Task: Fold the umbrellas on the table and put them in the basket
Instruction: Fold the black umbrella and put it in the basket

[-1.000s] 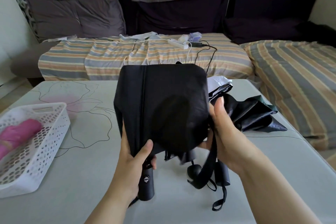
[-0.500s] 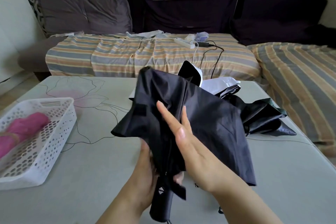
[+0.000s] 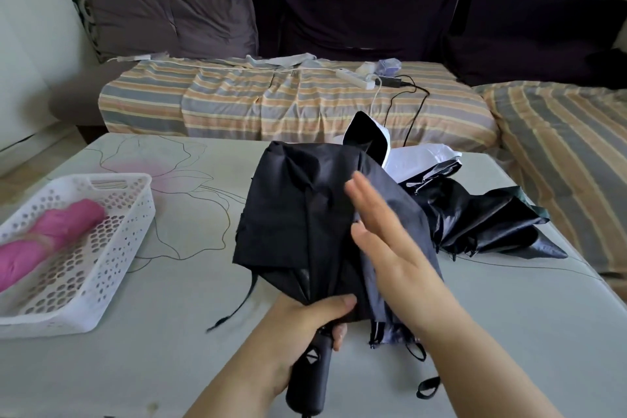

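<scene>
Left hand [image 3: 305,326] grips the black umbrella [image 3: 305,224] by its handle; right hand [image 3: 390,248] lies flat, fingers straight, on the canopy

Pink umbrella [image 3: 44,241] and basket [image 3: 112,258] cut off at 9 o'clock; right hand [image 3: 390,244] motion-blurred, hiding black umbrella [image 3: 305,224] folds.

Basket [image 3: 101,285] left on worktop [image 3: 190,332], folded umbrella [image 3: 51,234] in it; held umbrella [image 3: 305,224] centre; loose umbrellas [image 3: 481,220] right; sofa [image 3: 271,98] behind.
</scene>
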### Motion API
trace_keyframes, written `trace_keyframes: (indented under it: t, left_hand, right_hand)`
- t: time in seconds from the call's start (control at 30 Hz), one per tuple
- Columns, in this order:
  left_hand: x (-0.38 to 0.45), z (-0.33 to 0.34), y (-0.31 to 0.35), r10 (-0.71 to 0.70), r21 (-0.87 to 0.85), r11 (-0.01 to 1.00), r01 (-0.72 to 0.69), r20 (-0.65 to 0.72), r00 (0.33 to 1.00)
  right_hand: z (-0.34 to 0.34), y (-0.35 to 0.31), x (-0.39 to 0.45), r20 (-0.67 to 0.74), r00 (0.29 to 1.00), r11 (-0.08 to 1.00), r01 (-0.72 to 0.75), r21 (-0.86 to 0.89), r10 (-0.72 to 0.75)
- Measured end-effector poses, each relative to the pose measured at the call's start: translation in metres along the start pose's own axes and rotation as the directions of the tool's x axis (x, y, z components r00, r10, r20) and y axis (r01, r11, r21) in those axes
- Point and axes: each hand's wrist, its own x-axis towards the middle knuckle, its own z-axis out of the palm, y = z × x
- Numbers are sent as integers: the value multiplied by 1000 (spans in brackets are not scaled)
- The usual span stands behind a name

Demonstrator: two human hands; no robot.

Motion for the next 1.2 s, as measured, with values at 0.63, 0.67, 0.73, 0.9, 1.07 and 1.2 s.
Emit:
trace_keyframes:
  t: [0.63,0.67,0.73,0.9,1.07,1.2]
  left_hand:
    - [5,10,-6,81,445,895,28,-226,971]
    - [5,11,-6,81,477,879,29,-210,974]
    - [3,14,-7,93,579,815,24,-172,981]
    - [-4,13,-6,104,638,764,91,-260,960]
    - [-5,-8,-2,183,595,803,37,-306,934]
    - [0,-21,-2,148,425,905,20,-360,921]
  right_hand:
    - [22,-23,-15,-75,993,782,27,-623,-94]
    - [29,-21,-15,-49,996,729,17,-684,-69]
    - [38,-14,-12,-114,992,668,-52,-742,-49]
    - [18,-10,0,-239,969,733,-117,-671,-64]
    - [-24,-20,-3,-492,867,970,-176,-167,73]
    - [-39,-19,-4,-558,816,951,-274,-143,151]
